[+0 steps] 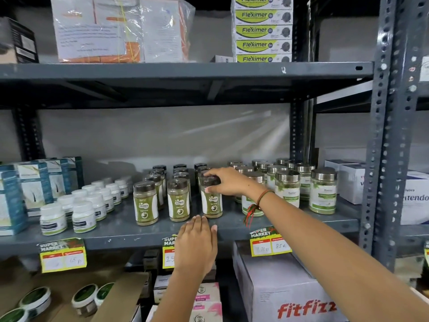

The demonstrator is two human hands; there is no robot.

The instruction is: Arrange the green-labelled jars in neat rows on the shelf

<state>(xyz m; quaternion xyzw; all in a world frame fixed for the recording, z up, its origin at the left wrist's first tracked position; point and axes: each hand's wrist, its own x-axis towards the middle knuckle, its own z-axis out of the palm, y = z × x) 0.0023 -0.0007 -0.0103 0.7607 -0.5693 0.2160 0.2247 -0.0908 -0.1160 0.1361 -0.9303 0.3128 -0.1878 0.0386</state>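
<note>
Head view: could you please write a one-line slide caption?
Right hand grips the lid of a front-row green-labelled, brown-lidded jar on the grey metal shelf; left hand rests at its edge.

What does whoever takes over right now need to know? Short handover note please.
Right hand: fingers around the dark lid of the front jar in the third green-labelled column; jar standing on the shelf.
Left hand: open, resting on the shelf's front edge, holding nothing.
Done: two columns to the left look straight, front jars and roughly level.
Left: line up the held jar with those fronts, then check the jars behind it; the hand hides them.
</note>
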